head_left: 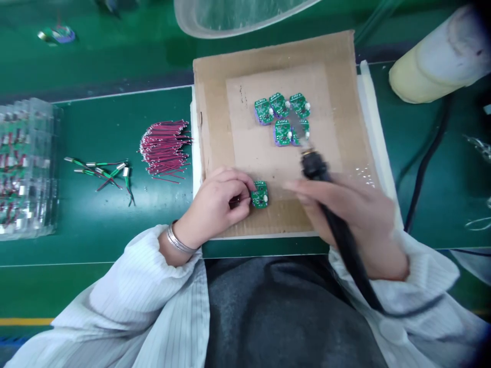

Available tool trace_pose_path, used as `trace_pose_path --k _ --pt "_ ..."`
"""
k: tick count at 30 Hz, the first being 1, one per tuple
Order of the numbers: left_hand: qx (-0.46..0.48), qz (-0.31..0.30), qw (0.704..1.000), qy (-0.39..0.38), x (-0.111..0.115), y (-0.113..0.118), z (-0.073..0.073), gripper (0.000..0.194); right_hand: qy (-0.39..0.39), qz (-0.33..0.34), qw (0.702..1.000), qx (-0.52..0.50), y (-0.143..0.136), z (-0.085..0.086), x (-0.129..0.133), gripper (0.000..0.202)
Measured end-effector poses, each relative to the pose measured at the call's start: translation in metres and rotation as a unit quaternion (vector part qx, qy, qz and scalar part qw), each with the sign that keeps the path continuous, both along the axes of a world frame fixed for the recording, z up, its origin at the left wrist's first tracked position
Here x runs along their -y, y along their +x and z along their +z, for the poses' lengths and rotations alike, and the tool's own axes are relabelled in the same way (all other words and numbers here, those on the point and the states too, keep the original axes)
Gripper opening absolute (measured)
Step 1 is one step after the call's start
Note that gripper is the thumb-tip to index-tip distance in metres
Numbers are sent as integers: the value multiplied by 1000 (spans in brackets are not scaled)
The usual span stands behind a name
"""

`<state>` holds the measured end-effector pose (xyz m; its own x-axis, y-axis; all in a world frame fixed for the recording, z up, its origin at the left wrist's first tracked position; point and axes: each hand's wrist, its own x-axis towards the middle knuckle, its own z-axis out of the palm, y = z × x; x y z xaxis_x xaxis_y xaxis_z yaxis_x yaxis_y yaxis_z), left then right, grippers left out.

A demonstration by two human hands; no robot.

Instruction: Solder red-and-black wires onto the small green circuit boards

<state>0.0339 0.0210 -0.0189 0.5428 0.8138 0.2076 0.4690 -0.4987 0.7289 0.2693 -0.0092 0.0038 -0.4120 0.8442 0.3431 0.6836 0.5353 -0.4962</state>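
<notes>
My left hand [220, 199] rests on the cardboard with its fingers pinched at the left edge of a small green circuit board [260, 194]. A thin red wire [236, 200] shows faintly between the thumb and forefinger; its end is hidden. In my right hand [356, 220] is a soldering iron [333, 214], slightly smeared by motion. Its blurred tip points up and left, over a group of several more green circuit boards [283, 133]. Each board carries a small white part on its right side.
A cardboard sheet [215, 112] lies under the boards. To its left are a bundle of red wires [164, 148], several metal-ended parts with green and red leads [103, 171], and stacked clear trays [26, 168]. A pale cylinder [433, 61] and black cable [425, 163] stand right; a translucent bin [238, 23] behind.
</notes>
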Motion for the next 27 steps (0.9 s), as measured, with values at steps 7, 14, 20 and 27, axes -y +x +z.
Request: trace_pose_path --k 7,14,20,27 --pt "-71 66 992 79 18 -9 20 6 59 191 975 95 -13 -26 -16 30" --pt "-247 379 887 90 24 -108 27 9 121 132 982 61 -7 -38 -16 19" --pt "-390 406 825 48 2 -154 10 14 119 135 982 49 -8 -39 -16 18" --pt "-445 380 809 49 -3 -141 6 23 63 129 987 72 -14 -30 -13 22"
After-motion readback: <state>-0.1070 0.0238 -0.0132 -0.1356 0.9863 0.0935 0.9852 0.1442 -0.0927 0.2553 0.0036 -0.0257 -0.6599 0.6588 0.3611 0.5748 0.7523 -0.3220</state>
